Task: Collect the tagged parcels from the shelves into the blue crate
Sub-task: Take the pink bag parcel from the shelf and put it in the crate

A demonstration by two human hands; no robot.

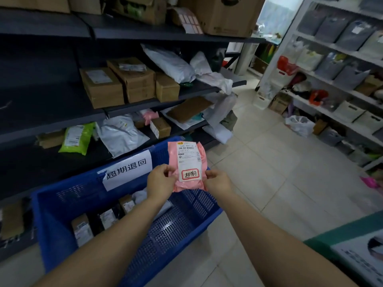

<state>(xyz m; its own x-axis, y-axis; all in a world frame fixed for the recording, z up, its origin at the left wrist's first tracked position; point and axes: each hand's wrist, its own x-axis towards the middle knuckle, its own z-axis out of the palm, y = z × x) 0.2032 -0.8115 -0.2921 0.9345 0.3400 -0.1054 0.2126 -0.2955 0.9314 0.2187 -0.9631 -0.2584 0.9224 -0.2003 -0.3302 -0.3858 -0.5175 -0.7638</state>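
A pink parcel [187,160] with a white shipping label and a red-framed handwritten tag is held upright above the far right corner of the blue crate [62,206]. My left hand [160,180] pinches its lower left edge and my right hand [218,180] pinches its lower right edge. The crate stands on the floor in front of the dark shelves [51,119] and bears a white paper sign on its far wall. Several small boxes and bags lie inside it at the left.
The dark shelves hold cardboard boxes [124,79], a green bag [77,137], grey and white mailers [122,135] and another pink parcel [150,116]. White shelving [331,83] with bags lines the right. A tiled aisle [269,162] runs between them; a green-edged counter [344,235] sits lower right.
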